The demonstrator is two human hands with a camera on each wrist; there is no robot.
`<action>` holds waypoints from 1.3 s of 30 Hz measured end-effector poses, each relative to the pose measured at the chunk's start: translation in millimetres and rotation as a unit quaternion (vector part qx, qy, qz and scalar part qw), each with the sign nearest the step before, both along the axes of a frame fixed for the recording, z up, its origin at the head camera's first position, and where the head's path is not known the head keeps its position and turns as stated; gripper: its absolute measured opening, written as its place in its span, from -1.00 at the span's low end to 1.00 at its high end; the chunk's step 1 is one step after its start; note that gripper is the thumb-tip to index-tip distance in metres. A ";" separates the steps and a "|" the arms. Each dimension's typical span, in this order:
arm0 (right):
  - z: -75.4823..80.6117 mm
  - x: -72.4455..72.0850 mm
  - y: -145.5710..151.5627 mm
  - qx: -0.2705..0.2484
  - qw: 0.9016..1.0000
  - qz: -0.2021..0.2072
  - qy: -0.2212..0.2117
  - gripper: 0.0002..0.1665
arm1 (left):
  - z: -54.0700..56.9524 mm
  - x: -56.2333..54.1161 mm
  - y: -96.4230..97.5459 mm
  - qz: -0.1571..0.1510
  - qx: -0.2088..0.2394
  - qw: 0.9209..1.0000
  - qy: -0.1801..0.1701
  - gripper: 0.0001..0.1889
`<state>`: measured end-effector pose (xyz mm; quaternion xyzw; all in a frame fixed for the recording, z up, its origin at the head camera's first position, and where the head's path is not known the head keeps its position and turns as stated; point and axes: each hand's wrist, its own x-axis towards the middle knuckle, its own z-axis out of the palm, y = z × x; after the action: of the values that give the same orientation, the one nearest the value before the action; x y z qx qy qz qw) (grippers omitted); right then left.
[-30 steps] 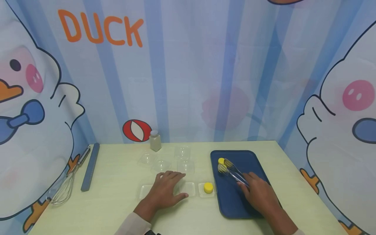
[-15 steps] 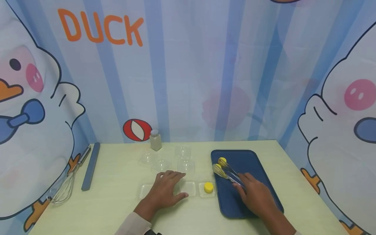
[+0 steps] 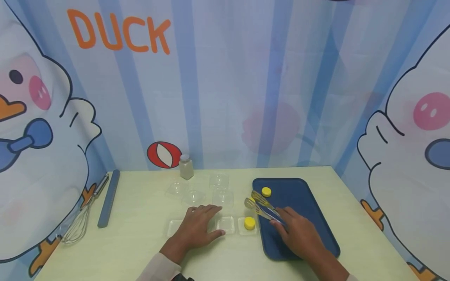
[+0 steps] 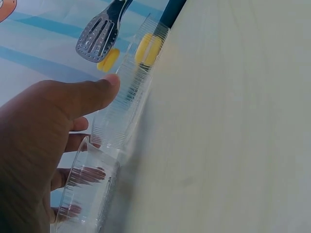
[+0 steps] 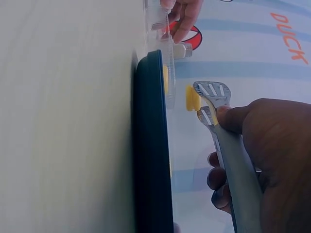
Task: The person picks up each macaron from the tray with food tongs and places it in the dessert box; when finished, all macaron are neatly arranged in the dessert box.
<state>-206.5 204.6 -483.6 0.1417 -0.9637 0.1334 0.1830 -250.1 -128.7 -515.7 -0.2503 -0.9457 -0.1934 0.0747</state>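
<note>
My right hand [image 3: 300,234] grips metal tongs [image 5: 238,179]. A yellow macaron [image 5: 190,98] is between their slotted ends, in the air near the blue tray's left edge. Below and to the left, another yellow macaron [image 3: 249,223] sits in the rightmost clear plastic container [image 3: 241,232] of a row. My left hand [image 3: 198,226] lies over that row, fingers spread and partly covering it. In the left wrist view its fingers show through the wall of a clear container [image 4: 92,194], while the thumb stays above the plastic. A third macaron [image 3: 266,191] lies on the blue tray [image 3: 281,249].
Several clear plastic lids [image 3: 222,198] stand behind my left hand. A small jar [image 3: 186,168] is at the table's back edge. On the left lie a whisk [image 3: 79,224] and a long grey-blue box [image 3: 109,199]. A curtain printed with ducks encloses the table.
My right hand has moved left with the tongs, carrying one macaron from the blue tray past its left edge. The left hand has kept its place.
</note>
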 end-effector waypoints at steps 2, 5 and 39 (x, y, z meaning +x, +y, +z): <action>0.6 0.1 -2.6 -0.003 1.000 0.003 -0.005 -0.49 | 1.0 0.0 -0.5 0.001 -0.002 1.000 -0.001 -0.25; 1.8 0.0 -7.3 -0.007 1.000 0.008 -0.017 -0.47 | 1.7 0.3 -1.3 0.001 -0.004 1.000 0.002 -0.24; 6.1 1.6 -50.2 0.058 0.991 0.089 -0.082 -0.47 | 0.3 0.2 -4.1 -0.002 0.001 1.000 0.021 -0.23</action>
<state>-204.9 154.3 -477.5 0.2256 -0.9651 0.1041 0.0822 -249.9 -132.7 -515.4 -0.2564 -0.9431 -0.1897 0.0944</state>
